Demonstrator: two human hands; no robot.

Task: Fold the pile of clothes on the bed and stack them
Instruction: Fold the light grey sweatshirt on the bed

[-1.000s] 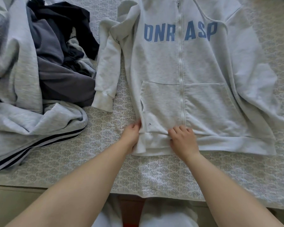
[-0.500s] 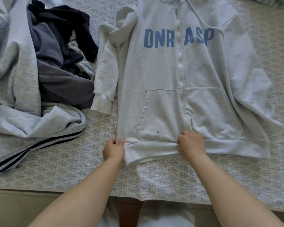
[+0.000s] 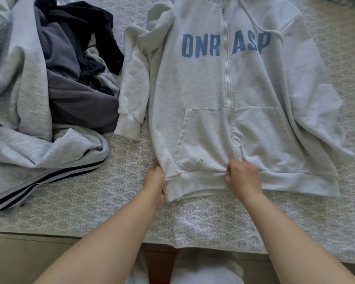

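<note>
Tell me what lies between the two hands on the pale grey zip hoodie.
In the head view, only the pale grey zip hoodie's ribbed hem and lower pocket span from left hand to right hand.

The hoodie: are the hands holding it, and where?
Yes. The left hand grips the hoodie at its bottom corner; the right hand pinches its hem by the zip.

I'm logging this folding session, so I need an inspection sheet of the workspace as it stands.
Surface: patterned bedspread covers the bed.
Job's things: light grey zip hoodie lies flat, front up, zipped; unfolded clothes pile beside it.
Clutter: nothing seen.
Hands: left hand grips the hoodie's bottom corner; right hand pinches the hem near the zipper.
Cables: nothing seen; only the hoodie's drawstring.
Surroundings: bed edge at the near side.
</note>
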